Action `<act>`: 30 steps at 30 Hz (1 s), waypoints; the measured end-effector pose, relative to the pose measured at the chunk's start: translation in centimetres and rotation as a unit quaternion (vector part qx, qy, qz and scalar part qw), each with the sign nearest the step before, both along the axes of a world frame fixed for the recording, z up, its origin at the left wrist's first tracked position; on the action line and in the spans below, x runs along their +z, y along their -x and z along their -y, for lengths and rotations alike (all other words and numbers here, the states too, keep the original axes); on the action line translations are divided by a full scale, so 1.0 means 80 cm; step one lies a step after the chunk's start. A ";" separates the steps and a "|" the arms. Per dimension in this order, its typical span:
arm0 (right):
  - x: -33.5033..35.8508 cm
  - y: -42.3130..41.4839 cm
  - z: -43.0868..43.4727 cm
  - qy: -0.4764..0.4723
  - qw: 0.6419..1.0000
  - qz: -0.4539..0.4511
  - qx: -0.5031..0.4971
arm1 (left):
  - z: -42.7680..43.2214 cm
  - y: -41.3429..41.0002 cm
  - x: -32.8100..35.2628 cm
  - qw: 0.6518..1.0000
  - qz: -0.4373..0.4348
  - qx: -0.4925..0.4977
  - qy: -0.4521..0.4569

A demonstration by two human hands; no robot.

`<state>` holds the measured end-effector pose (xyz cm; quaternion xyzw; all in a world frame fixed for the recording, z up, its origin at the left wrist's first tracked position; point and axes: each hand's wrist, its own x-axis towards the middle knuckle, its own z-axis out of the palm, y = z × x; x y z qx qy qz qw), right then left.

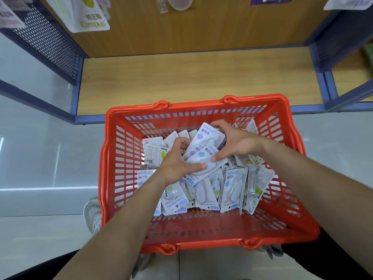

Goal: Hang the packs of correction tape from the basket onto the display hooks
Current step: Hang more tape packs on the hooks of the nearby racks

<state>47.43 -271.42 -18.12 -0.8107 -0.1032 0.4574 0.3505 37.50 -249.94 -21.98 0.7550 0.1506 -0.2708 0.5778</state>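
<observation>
Far left, a perforated panel (48, 43) forms the side of the display. A hung pack (88, 15) with green print shows at the top left edge; its hook is out of view. A wooden shelf (191, 77) runs along the base of the display. A pale shoe (91, 211) shows on the floor, just beside the left wall of the basket (201, 237). The red basket stands in front of the shelf's front edge. Loose packs (232, 188) cover its bottom, lying flat or overlapping, some face down. The left hand (177, 160) is clenched on the near end of a small stack (203, 142) of purple-marked packs, thumb on top. The stack sits tilted above the middle of the basket, over the loose packs. The right hand (236, 142) grasps the stack's far end, fingers curled over the top edge and thumb pressing its face.
</observation>
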 end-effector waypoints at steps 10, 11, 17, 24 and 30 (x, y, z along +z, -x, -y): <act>-0.013 -0.009 -0.004 0.051 0.987 0.103 0.112 | 0.018 -0.003 0.001 0.999 0.029 0.007 -0.018; -0.014 -0.008 -0.002 0.053 0.987 0.105 0.114 | 0.019 -0.003 0.002 1.000 0.027 0.010 -0.012; -0.021 0.003 0.001 0.078 0.981 0.137 0.114 | 0.008 0.004 0.006 1.000 -0.012 -0.019 -0.003; -0.024 0.017 -0.001 0.079 0.982 0.151 0.080 | -0.007 0.035 -0.001 0.987 -0.011 0.067 -0.144; -0.019 0.020 -0.003 0.071 0.984 0.148 0.066 | 0.009 0.038 -0.002 0.984 -0.019 0.153 -0.095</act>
